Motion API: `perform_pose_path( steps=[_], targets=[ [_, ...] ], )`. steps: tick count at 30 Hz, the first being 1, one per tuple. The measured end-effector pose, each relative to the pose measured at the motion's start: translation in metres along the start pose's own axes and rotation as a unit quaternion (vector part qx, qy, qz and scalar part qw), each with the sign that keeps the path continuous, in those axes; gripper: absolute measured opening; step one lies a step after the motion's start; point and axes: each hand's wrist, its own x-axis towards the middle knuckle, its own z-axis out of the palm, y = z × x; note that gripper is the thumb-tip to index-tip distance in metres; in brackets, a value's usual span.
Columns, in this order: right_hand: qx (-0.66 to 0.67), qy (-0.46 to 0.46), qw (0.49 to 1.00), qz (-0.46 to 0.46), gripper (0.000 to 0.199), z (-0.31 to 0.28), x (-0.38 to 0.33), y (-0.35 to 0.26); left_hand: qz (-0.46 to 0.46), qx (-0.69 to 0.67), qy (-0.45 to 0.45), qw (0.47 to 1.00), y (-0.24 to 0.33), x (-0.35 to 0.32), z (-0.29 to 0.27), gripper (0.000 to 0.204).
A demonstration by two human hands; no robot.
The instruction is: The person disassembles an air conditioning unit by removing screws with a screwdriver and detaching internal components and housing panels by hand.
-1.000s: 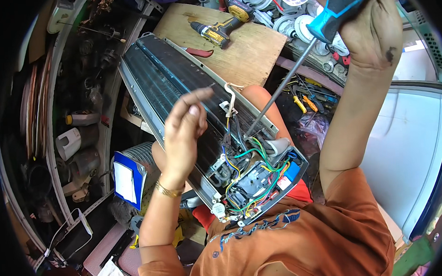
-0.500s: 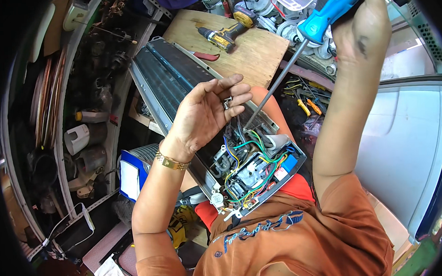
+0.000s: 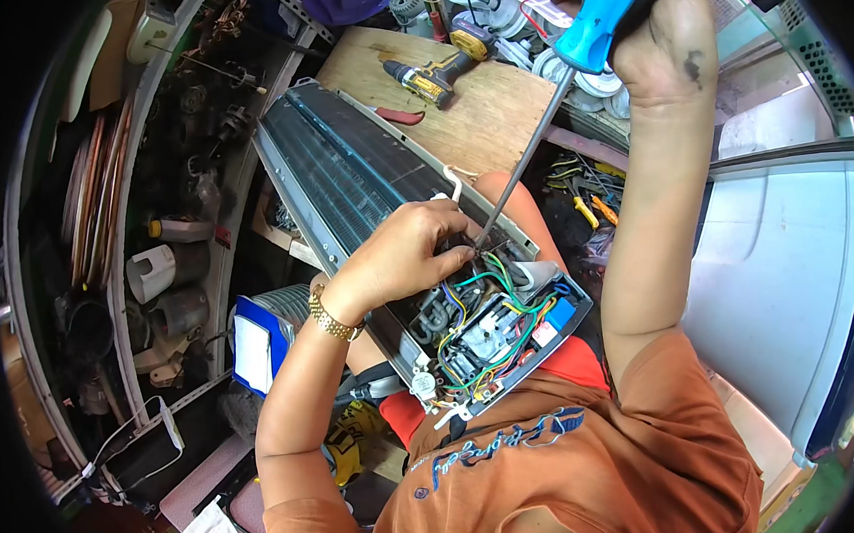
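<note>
My right hand (image 3: 665,51) is wrapped round the blue handle of a long screwdriver (image 3: 595,21). Its shaft slants down to the left, the tip inside an indoor air-conditioner unit (image 3: 341,156) lying across my lap. My left hand (image 3: 403,253), with a gold bracelet at the wrist, bends over the unit beside that tip. Its thumb and fingers are drawn together; whatever they pinch is hidden. Just below sit the unit's coloured wires (image 3: 504,282), bent pipes (image 3: 436,318) and a blue block (image 3: 560,313). A white curved piece (image 3: 455,181) sticks up behind my left hand.
A yellow-black cordless drill (image 3: 438,75) and red-handled pliers or a knife (image 3: 399,115) lie on a plywood board (image 3: 483,121) ahead. Several hand tools (image 3: 591,197) fill a bin at right. A shelf rack (image 3: 127,280) stands left; a large pale panel (image 3: 781,289) is at right.
My left hand has turned over and lowered from palm-up, with small metal pieces in its fingers, to beside the screwdriver tip. My right hand and the handle have shifted slightly left.
</note>
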Motion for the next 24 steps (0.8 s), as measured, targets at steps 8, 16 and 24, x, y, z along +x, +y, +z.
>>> perform_pose_path(
  steps=[8, 16, 24],
  targets=[
    [-0.054, -0.089, 0.994, 0.009, 0.051, -0.035, 0.021, 0.010, -0.057, 0.027, -0.099, 0.993, 0.001, 0.016, -0.012, 0.016],
    [0.110, -0.198, 0.963, 0.145, 0.035, -0.054, 0.050, 0.012, -0.049, 0.014, -0.122, 0.991, -0.005, 0.026, -0.012, 0.016],
    [-0.089, -0.069, 0.987, -0.117, 0.037, -0.026, 0.013, 0.015, -0.047, -0.004, -0.118, 0.992, -0.009, 0.027, -0.012, 0.017]
  ],
)
